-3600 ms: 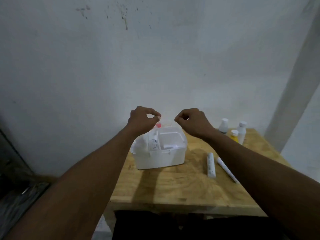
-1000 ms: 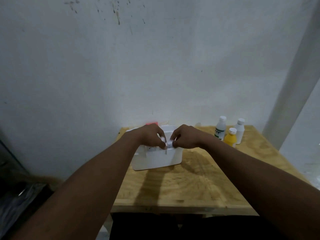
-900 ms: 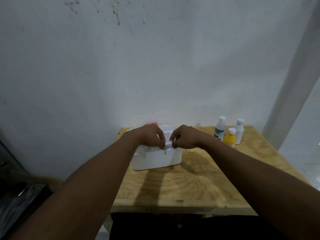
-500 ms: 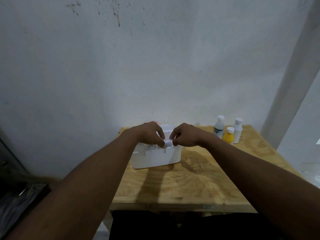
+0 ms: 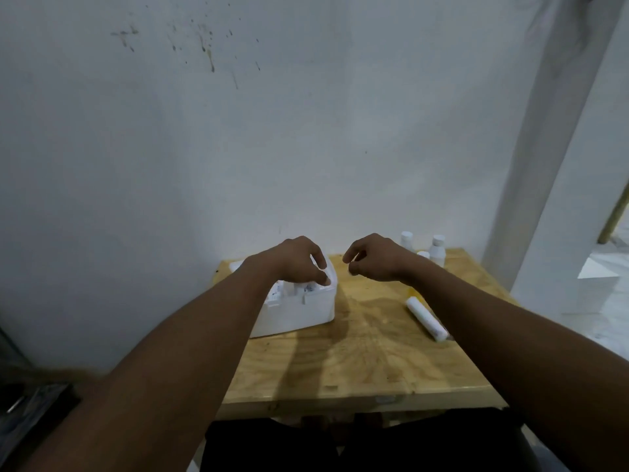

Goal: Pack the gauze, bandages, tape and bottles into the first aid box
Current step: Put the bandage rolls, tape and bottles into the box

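1. Left grip (image 5: 299, 262) hangs over the open first aid box (image 5: 296, 310), fingers curled down, fingertips at the packed items near the box's right rim; I cannot tell whether it pinches anything.
2. Right grip (image 5: 376, 258) hovers just right of the box, loosely curled, holding nothing that I can see.
3. I see the white box on the back left part of a pale wooden desk (image 5: 357, 362), with small white things standing inside it.
4. A white roll (image 5: 426, 318) lies on the desk to the right, well apart from the box, partly behind my right forearm.
5. White-capped bottles (image 5: 437, 247) stand at the desk's far right corner, half hidden by the right wrist.
6. Behind the desk I see a bare white wall (image 5: 272, 131) with dark specks high up, and a white pillar (image 5: 544, 165) at right.
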The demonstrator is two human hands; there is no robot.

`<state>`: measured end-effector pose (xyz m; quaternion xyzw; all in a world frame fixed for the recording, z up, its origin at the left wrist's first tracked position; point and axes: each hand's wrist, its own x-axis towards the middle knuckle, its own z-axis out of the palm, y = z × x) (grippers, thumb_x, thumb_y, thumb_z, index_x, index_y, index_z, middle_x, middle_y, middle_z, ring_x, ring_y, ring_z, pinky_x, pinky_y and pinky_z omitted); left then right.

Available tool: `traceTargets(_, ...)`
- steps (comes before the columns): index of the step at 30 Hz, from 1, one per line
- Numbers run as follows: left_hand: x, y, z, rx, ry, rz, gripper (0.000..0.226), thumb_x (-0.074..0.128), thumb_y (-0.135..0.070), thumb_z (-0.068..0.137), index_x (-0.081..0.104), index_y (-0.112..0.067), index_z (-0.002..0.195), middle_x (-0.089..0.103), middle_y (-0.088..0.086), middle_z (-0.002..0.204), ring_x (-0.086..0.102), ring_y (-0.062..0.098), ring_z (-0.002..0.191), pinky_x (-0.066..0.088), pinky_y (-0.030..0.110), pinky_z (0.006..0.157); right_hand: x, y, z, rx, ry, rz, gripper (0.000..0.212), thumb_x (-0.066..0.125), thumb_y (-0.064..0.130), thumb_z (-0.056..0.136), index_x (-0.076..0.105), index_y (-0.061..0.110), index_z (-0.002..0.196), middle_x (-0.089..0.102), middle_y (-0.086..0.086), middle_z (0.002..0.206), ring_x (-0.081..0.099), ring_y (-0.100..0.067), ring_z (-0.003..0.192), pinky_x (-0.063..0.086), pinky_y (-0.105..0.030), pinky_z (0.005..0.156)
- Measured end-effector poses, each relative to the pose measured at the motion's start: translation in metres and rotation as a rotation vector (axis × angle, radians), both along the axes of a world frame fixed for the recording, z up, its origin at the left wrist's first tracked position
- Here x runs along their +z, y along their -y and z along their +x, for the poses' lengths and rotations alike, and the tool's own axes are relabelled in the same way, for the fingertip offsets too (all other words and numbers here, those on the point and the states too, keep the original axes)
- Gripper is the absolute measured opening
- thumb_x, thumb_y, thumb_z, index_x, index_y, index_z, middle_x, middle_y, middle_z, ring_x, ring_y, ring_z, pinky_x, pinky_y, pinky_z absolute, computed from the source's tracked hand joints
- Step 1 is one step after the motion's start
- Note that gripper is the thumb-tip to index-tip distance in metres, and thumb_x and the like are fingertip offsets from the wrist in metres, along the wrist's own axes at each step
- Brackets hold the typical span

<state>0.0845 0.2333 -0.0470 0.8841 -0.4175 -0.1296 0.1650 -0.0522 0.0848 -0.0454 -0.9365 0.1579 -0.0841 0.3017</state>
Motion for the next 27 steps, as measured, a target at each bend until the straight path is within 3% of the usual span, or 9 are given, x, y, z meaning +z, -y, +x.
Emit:
traceTargets(8, 0.002, 0.053, -0.045, -0.139, -0.007, -0.066, 0.038, 0.085, -0.041, 0.073, 0.074, -0.024, 0.105, 0.063, -0.005, 0.097, 0.062, 0.015, 0.092, 0.047, 0.027, 0.076, 0.003, 0.059, -0.054, -0.16, -0.001, -0.005, 0.021, 0.067, 0.015, 0.082, 0.075, 0.012, 0.102, 0.07, -0.003, 0.104, 0.065, -0.02, 0.098, 0.055, -0.038, 0.09)
traceTargets(13, -0.009, 0.095, -0.093, -0.277, 0.005, -0.055, 0.033, 0.082, -0.034, 0.078, 0.074, -0.021, 0.107, 0.06, -0.012, 0.085, 0.063, 0.014, 0.087, 0.052, 0.028, 0.076, -0.014, 0.098, -0.093, -0.292, -0.048, -0.011, 0.016, 0.067, 0.014, 0.082, 0.076, 0.01, 0.094, 0.073, -0.007, 0.099, 0.065, -0.021, 0.092, 0.055, -0.036, 0.085)
traceTargets(17, -0.036, 0.126, -0.127, -0.406, 0.029, 0.019, 0.031, 0.077, -0.03, 0.08, 0.073, -0.022, 0.11, 0.06, -0.006, 0.089, 0.061, 0.015, 0.088, 0.055, 0.033, 0.079, -0.041, 0.115, -0.113, -0.301, -0.164, -0.055, 0.017, 0.067, 0.011, 0.085, 0.074, 0.008, 0.1, 0.07, -0.008, 0.105, 0.064, -0.022, 0.096, 0.052, -0.031, 0.082)
traceTargets(20, -0.059, 0.142, -0.148, -0.469, 0.041, 0.052, 0.039, 0.077, -0.035, 0.081, 0.071, -0.023, 0.118, 0.061, -0.006, 0.089, 0.059, 0.015, 0.084, 0.053, 0.033, 0.073, -0.061, 0.121, -0.122, -0.282, -0.231, -0.073, 0.022, 0.064, 0.004, 0.084, 0.074, 0.013, 0.102, 0.061, -0.005, 0.104, 0.061, -0.023, 0.096, 0.047, -0.028, 0.078)
traceTargets(24, -0.082, 0.155, -0.16, -0.487, 0.113, 0.073, 0.026, 0.071, -0.036, 0.085, 0.071, -0.026, 0.108, 0.067, 0.001, 0.105, 0.064, 0.022, 0.093, 0.055, 0.036, 0.071, -0.076, 0.125, -0.127, -0.249, -0.229, -0.099, 0.032, 0.056, -0.003, 0.083, 0.074, 0.016, 0.101, 0.063, -0.005, 0.103, 0.064, -0.026, 0.096, 0.052, -0.032, 0.076)
traceTargets(27, -0.088, 0.159, -0.162, -0.459, 0.155, 0.084, 0.023, 0.067, -0.034, 0.087, 0.07, -0.024, 0.108, 0.068, 0.002, 0.103, 0.063, 0.022, 0.09, 0.047, 0.032, 0.063, -0.084, 0.128, -0.128, -0.225, -0.231, -0.103, 0.031, 0.056, -0.002, 0.086, 0.074, 0.016, 0.103, 0.065, -0.004, 0.104, 0.063, -0.021, 0.095, 0.046, -0.023, 0.067)
